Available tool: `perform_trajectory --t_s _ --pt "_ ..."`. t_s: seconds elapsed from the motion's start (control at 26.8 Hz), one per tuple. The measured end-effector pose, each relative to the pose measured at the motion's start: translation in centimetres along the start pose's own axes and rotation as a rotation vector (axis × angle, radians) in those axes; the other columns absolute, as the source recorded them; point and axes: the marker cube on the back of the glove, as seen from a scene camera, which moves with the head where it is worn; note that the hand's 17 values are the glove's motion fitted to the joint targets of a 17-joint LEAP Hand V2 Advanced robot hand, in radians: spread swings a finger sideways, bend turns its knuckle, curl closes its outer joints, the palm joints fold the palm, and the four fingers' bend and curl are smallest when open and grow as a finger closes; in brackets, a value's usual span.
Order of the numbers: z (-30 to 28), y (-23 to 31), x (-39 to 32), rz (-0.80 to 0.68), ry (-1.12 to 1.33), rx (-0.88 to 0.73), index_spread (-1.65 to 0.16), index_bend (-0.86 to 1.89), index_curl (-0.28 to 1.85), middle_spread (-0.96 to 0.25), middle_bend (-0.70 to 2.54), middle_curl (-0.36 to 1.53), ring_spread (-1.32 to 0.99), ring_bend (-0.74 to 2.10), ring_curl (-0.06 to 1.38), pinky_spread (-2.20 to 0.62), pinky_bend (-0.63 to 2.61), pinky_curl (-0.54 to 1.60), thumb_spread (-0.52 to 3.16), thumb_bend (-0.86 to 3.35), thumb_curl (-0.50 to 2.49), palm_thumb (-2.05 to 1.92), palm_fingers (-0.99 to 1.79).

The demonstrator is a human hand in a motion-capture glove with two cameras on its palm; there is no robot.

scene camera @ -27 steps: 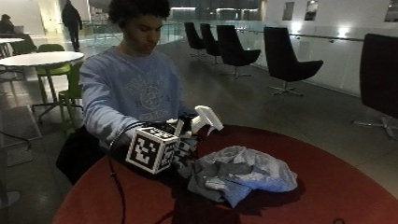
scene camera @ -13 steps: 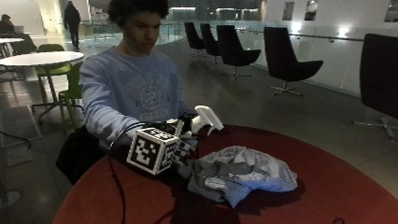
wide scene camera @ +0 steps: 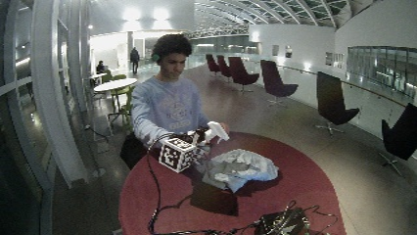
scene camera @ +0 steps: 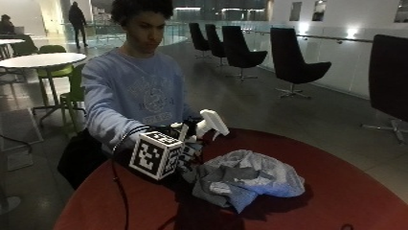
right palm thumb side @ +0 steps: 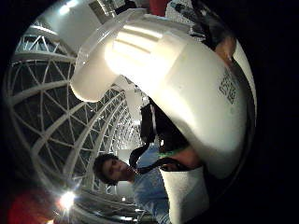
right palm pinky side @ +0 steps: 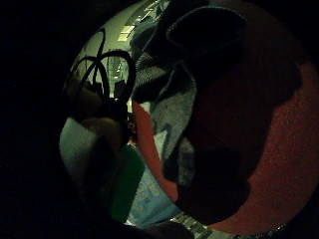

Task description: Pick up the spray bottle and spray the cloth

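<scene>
In the outside view my gloved right hand (scene camera: 189, 147) grips a spray bottle below its white trigger head (scene camera: 213, 122), holding it upright above the near-left part of the round red table (scene camera: 344, 191). The nozzle points toward a crumpled grey-blue cloth (scene camera: 248, 177), which lies on the table just right of the hand. The white head (right palm thumb side: 177, 79) fills much of the thumb side palm view. Cloth (right palm pinky side: 172, 109) and red tabletop (right palm pinky side: 284, 149) show in the little finger side palm view, beside a green shape (right palm pinky side: 127, 181) near the palm. The wide outside view shows the bottle (wide scene camera: 216, 131) and cloth (wide scene camera: 238, 167).
A dark box with cables (wide scene camera: 280, 223) sits at the table's front edge. Black chairs (scene camera: 293, 67) line the wall behind. A white round table (scene camera: 41, 60) with green chairs stands at the back left. Bare red tabletop lies right of the cloth.
</scene>
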Motion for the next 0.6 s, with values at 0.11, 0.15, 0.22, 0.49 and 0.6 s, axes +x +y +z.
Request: perform_trajectory --t_s 0.11,0.15,0.22,0.49,0.6 --pt "-0.07 0.06 0.02 0.009 -0.003 0.000 -0.25 0.11 0.26 -0.03 0.42 0.47 -0.02 0.70 0.44 0.08 0.40 0.39 1.14 -0.02 0.40 0.56 1.16" --pt "-0.09 0.07 0.01 0.011 -0.005 0.000 -0.25 0.11 0.26 -0.03 0.42 0.47 -0.02 0.70 0.44 0.08 0.40 0.39 1.14 -0.02 0.40 0.56 1.16" --pt "-0.09 0.09 0.02 0.013 -0.008 0.000 -0.24 0.11 0.27 -0.03 0.42 0.48 -0.02 0.70 0.44 0.08 0.40 0.39 1.14 -0.02 0.40 0.56 1.16" --pt "-0.04 0.11 0.12 0.003 -0.020 0.002 -0.24 0.11 0.27 -0.03 0.43 0.48 -0.02 0.70 0.44 0.08 0.40 0.39 1.15 -0.02 0.40 0.55 1.16" --pt "-0.05 0.15 0.14 0.004 -0.023 0.004 -0.24 0.11 0.27 -0.03 0.43 0.48 -0.02 0.70 0.44 0.08 0.40 0.39 1.15 -0.02 0.40 0.55 1.16"
